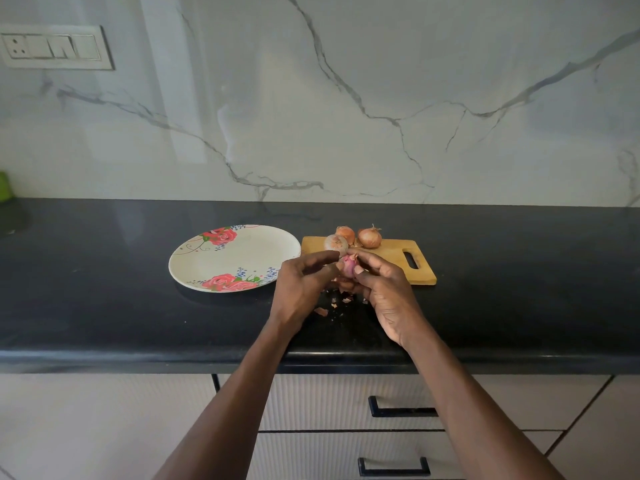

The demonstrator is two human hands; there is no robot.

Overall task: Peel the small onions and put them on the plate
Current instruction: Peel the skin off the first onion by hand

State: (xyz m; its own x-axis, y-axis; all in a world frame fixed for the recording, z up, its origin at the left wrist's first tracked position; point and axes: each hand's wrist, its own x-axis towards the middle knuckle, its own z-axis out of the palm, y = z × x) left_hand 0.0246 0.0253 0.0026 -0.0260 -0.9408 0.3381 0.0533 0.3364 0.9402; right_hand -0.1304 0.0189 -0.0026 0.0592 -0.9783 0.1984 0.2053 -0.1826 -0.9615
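Black stone countertop point(104, 271) is my work surface, standing at its front edge. Round white plate with red rose print point(228, 258) sits at 10 o'clock from my hands, bare, kept close so peeled ones drop in with a short reach. Rectangular wooden chopping board with a handle slot point(398, 263) at 1 o'clock holds three unpeeled brown-skinned small onions point(370, 237), parked there as the waiting pile. My left hand point(301, 289) and right hand point(388, 296) meet over the counter, both curled round one pinkish half-peeled onion point(348, 265): left steadies, right fingertips look to be pinching skin off. Torn papery skin scraps point(321, 311) lie on the counter right under my hands.
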